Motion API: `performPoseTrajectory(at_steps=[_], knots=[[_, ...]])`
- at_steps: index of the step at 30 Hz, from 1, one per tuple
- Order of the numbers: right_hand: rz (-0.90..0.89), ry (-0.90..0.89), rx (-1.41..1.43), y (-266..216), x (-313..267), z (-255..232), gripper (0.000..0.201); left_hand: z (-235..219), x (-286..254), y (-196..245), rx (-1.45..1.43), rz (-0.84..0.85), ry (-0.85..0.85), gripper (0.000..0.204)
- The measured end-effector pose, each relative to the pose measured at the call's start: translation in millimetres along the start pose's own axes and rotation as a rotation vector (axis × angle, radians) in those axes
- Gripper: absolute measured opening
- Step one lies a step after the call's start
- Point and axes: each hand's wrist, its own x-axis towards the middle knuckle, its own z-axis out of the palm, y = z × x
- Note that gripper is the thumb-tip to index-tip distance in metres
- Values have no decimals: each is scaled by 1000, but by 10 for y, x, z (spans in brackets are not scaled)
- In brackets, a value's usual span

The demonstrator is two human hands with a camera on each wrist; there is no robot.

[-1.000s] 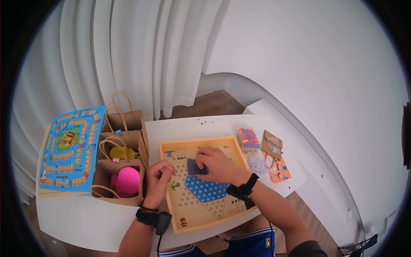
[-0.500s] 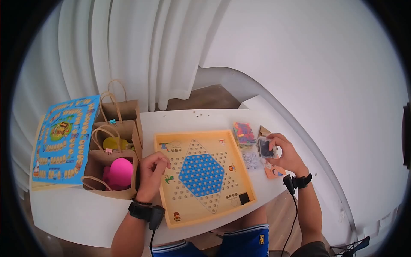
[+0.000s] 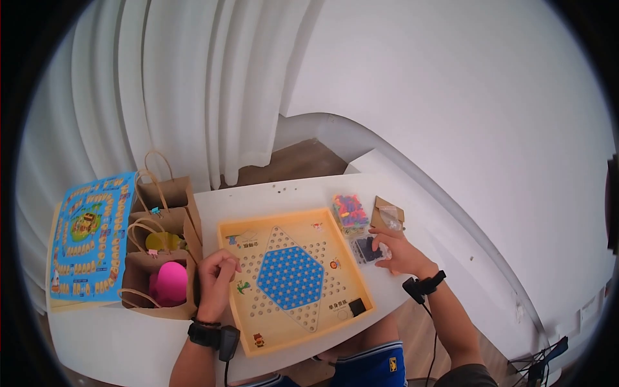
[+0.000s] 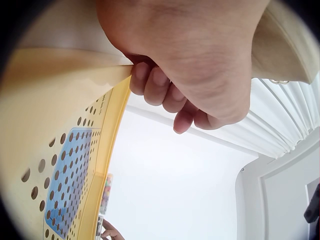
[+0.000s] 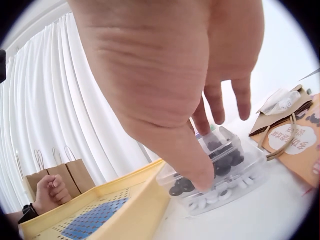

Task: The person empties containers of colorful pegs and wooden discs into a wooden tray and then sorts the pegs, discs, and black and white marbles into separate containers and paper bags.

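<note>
My right hand (image 3: 403,255) holds a small clear plastic box of black pieces (image 5: 229,156) between thumb and fingers. That box sits on another clear box with white ring-like pieces (image 5: 204,201), just right of the wooden game tray. The tray (image 3: 309,337) has a yellow rim, a blue hexagon of holes and printed figures. Beside its left rim rests my left hand (image 3: 216,277), fingers loosely curled with nothing in them. In the left wrist view its curled fingertips (image 4: 156,90) overlap the tray's edge.
Behind the boxes stands a box of coloured pieces (image 3: 350,211). A brown paper packet (image 3: 387,208) lies to its right. On the left are paper bags (image 3: 193,258), one with a pink object (image 3: 170,282), and a blue printed board (image 3: 90,238). White curtains hang behind the table.
My right hand has carried the box of black pieces from over the tray to the right and lowered it onto the white pieces' box. The left hand has stayed by the tray's left rim.
</note>
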Motion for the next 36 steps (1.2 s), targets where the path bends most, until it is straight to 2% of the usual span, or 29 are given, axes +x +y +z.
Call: performPoseTrajectory(at_steps=[1,3,4,6,7,9,12,15,16,18,19,21,22,24,27,36], knots=[[2,4,-3,-4,-8,-25,36,-2,-4,12,-2,-8,-1,23],[195,-111,158,-22,-6,-79,33,-5,0,12,-6,-14,-2,23],[195,-109,156,35,-10,-90,33,-8,1,7,-12,-17,-5,24],[-87,120,-14,242,-15,-103,28,-8,0,-1,-18,-18,-6,24],[-90,121,-15,274,3,-118,28,-7,-2,-2,-26,-18,-7,24],[29,268,79,333,53,-162,23,-4,-8,7,-34,-15,-10,25],[66,350,166,293,254,-179,22,4,-5,19,-22,-14,-7,25],[84,273,63,381,553,-95,28,-10,-7,13,-17,-16,-12,25],[85,277,65,268,638,-92,28,4,-6,28,-26,-17,-3,25],[225,208,-20,-15,781,-90,34,19,3,26,-37,-14,-1,25],[227,213,-19,53,867,-28,34,10,4,11,-30,-8,-3,25],[173,189,28,264,1069,145,50,-12,-4,-8,-22,-3,-8,25],[176,193,27,222,1110,187,50,-13,-5,-15,-19,5,-2,25],[295,136,15,129,1167,248,74,8,3,-26,-22,16,-7,25],[343,178,33,258,1256,435,85,-3,-2,-15,-15,11,-17,27],[322,252,-14,329,1271,523,77,-17,-1,-34,-35,10,0,24]])
